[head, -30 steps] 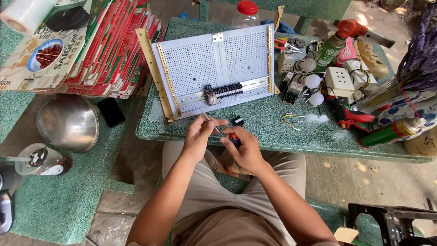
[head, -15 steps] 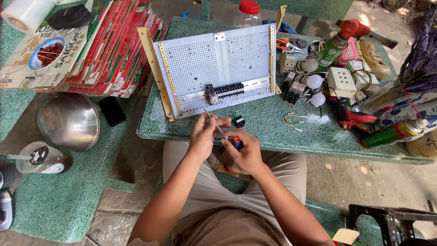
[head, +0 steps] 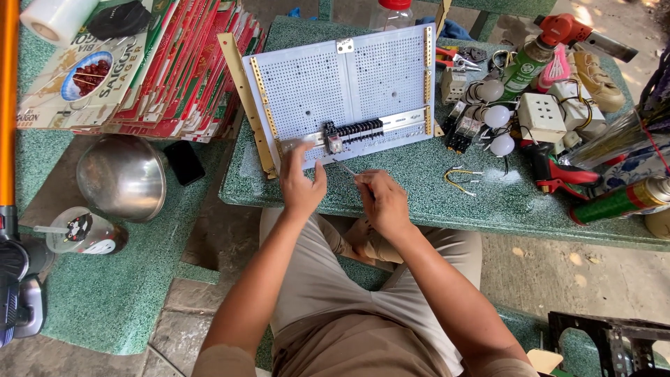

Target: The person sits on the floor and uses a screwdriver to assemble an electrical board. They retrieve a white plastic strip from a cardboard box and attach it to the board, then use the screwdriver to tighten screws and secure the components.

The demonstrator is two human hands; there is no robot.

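Note:
A white perforated mounting panel (head: 349, 84) with brass side rails lies on the green stone table (head: 419, 188). A row of black terminal blocks (head: 357, 130) sits on a metal rail near its lower edge. My left hand (head: 301, 183) rests at the panel's lower left corner, fingers touching the panel next to a small grey component (head: 334, 144). My right hand (head: 382, 201) grips a thin screwdriver (head: 345, 167) whose tip points up toward that component.
Stacked red cardboard boxes (head: 160, 70) lie at the left. A steel bowl (head: 122, 176), a black phone (head: 184, 162) and a cup sit below them. White sockets, bulbs, red pliers (head: 558, 174), yellow wire (head: 462, 179) and spray cans crowd the table's right side.
Both hands have moved up from the table's front edge to the panel's lower edge. The left hand now touches the panel, and the screwdriver points toward the rail.

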